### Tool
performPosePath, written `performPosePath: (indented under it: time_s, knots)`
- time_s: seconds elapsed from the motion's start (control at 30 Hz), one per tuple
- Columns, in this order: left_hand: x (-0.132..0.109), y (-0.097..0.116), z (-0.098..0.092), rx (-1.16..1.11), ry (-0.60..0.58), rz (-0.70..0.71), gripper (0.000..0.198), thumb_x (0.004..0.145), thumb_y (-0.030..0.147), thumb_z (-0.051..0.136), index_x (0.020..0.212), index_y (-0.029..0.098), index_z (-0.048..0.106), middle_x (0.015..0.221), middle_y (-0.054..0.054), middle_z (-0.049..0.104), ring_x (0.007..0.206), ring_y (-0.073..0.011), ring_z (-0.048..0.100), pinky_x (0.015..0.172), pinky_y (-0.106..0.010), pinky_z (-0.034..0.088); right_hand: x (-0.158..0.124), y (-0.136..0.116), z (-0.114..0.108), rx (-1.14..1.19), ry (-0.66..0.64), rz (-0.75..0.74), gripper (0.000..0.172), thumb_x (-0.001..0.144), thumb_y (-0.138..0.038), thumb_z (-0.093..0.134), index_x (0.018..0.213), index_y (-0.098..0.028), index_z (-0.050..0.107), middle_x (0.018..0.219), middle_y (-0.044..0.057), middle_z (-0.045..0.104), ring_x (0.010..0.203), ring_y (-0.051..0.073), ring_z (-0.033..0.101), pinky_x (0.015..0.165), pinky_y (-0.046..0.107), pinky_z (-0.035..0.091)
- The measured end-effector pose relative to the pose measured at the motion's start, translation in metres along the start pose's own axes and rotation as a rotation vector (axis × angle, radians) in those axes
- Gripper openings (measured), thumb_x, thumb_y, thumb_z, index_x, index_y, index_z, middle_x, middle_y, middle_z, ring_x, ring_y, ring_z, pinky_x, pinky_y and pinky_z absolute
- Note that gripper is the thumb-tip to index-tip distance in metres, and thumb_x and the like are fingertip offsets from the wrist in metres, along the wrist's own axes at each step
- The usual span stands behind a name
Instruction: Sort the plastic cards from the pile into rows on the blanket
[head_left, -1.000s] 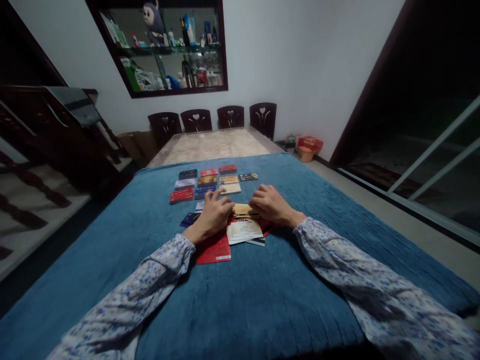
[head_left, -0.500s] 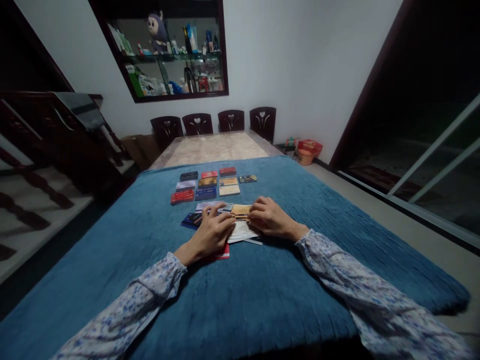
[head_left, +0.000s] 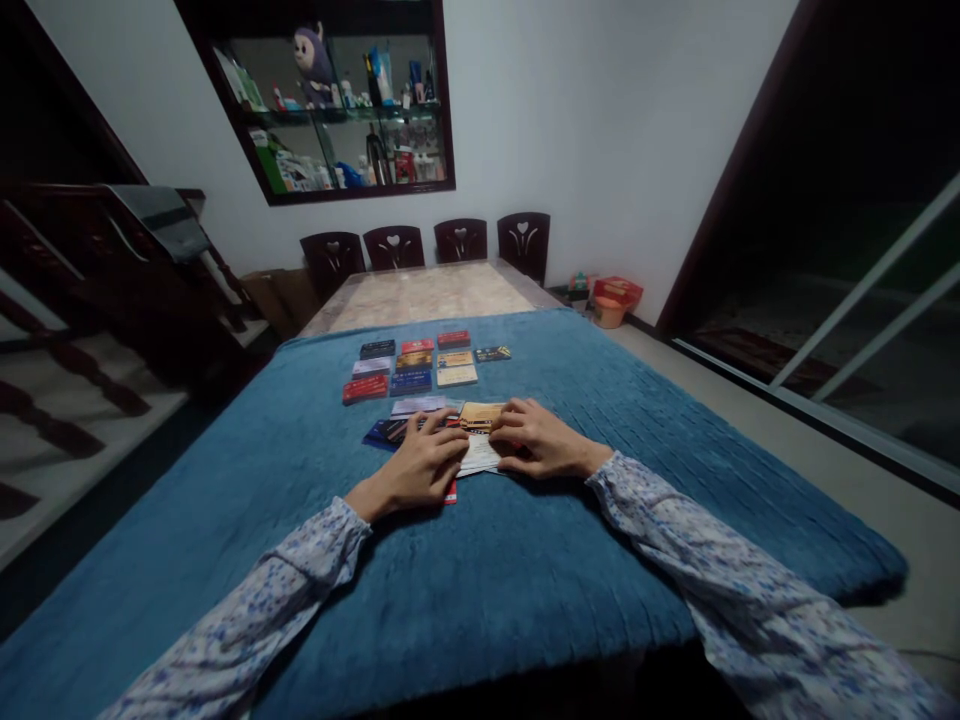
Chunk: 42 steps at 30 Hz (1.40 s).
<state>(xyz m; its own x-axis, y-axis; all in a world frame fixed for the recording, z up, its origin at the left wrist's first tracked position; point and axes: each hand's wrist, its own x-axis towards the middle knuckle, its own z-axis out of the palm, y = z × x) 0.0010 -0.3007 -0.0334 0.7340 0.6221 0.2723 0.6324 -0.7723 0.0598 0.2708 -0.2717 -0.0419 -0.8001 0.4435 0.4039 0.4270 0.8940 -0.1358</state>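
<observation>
Loose cards lie in an overlapping pile near the middle of the blue cloth (head_left: 480,590). My left hand (head_left: 426,462) bends its fingers over the pile's left side and presses on the cards. From the right, my right hand (head_left: 541,442) curls its fingers onto the pile's edge. Between my hands show a yellow card (head_left: 478,415) and a white card (head_left: 480,456). Dark blue cards (head_left: 381,435) and a pale card (head_left: 418,406) stick out beyond my left hand. A red card (head_left: 451,493) peeks out beneath it; the rest is hidden.
Beyond the pile, several small stacks stand in rows, among them a red stack (head_left: 365,389), a blue stack (head_left: 411,383) and a cream stack (head_left: 457,375). A black and yellow card (head_left: 493,353) lies to their right. Chairs (head_left: 461,242) line the table's far end.
The white cards between my hands have been drawn together; a card edge jutting out at the lower right no longer shows. My right hand has shifted slightly left. The far stacks stay put.
</observation>
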Motion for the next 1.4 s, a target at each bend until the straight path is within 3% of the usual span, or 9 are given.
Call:
performPosePath:
  time_s: [0.4,0.63,0.87,1.1,1.4]
  knots:
    - [0.0,0.0,-0.004,-0.056,-0.004,0.068,0.033,0.087,0.028,0.058,0.117,0.022,0.071,0.131,-0.01,0.07,0.141,-0.0383,0.041,0.111,-0.06,0.028,0.001,0.002,0.002,0.02,0.008,-0.032,0.024,0.093,-0.039,0.066,0.101,-0.018,0.074,0.106,0.011,0.074,0.098,0.024,0.053,0.083,0.038,0.04]
    - [0.0,0.003,-0.002,-0.021,0.058,0.088,0.021,0.087,0.023,0.058,0.105,0.02,0.071,0.118,-0.009,0.073,0.131,-0.0336,0.049,0.108,-0.054,0.033,0.002,0.003,0.004,0.028,0.047,-0.065,0.02,0.092,-0.036,0.066,0.098,-0.018,0.074,0.102,0.009,0.074,0.095,0.023,0.054,0.082,0.037,0.04]
    - [0.003,0.017,0.005,0.17,0.097,0.073,0.02,0.083,0.017,0.058,0.101,0.017,0.068,0.111,-0.011,0.073,0.131,-0.0372,0.05,0.104,-0.057,0.035,0.002,0.002,0.003,-0.049,0.021,-0.061,0.02,0.092,-0.038,0.066,0.095,-0.019,0.073,0.096,0.009,0.074,0.096,0.023,0.052,0.08,0.037,0.036]
    - [0.007,0.027,0.019,0.415,0.148,0.125,0.014,0.088,0.01,0.055,0.086,0.014,0.069,0.091,-0.013,0.071,0.111,-0.0323,0.061,0.096,-0.052,0.042,0.002,-0.001,0.002,-0.076,0.014,-0.058,0.02,0.092,-0.038,0.065,0.091,-0.018,0.072,0.096,0.008,0.075,0.094,0.023,0.053,0.08,0.037,0.034]
    - [0.014,0.032,0.014,0.473,0.118,0.117,0.012,0.087,0.008,0.056,0.087,0.014,0.066,0.085,-0.012,0.068,0.095,-0.0284,0.06,0.091,-0.049,0.044,0.005,-0.006,0.002,-0.154,0.029,-0.077,0.019,0.093,-0.033,0.062,0.087,-0.018,0.072,0.088,0.009,0.075,0.091,0.023,0.055,0.078,0.036,0.033]
